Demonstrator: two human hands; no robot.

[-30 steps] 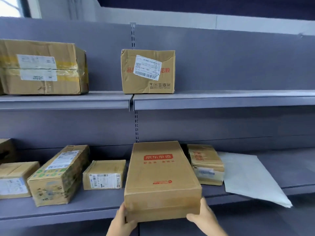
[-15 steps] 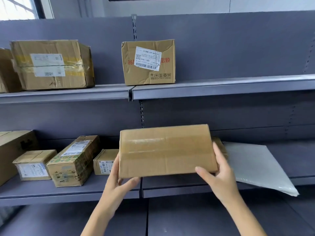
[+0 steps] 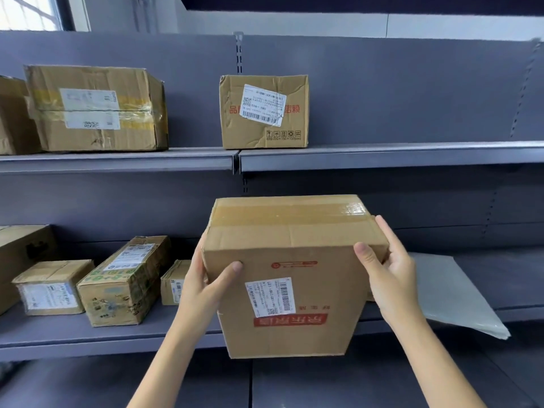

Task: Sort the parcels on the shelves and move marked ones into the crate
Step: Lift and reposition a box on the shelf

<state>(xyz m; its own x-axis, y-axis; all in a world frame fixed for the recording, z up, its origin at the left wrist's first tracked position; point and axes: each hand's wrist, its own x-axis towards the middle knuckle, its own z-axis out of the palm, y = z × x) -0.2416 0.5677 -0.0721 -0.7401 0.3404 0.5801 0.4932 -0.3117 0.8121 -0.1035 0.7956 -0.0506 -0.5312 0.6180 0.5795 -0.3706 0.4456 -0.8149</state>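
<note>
Fingers (image 3: pixel 385 231) of both hands clamp parcel (image 3: pixel 294 260) | brown cardboard, taped | barcode label (image 3: pixel 270 297), red print

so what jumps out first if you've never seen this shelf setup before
A cardboard box held up in the middle of the view, gripped by the left hand and the right hand, its white label and red print facing the camera upside down. Behind it, more parcels sit on grey shelves, with a flat grey mailer bag lying on the lower right.
</note>
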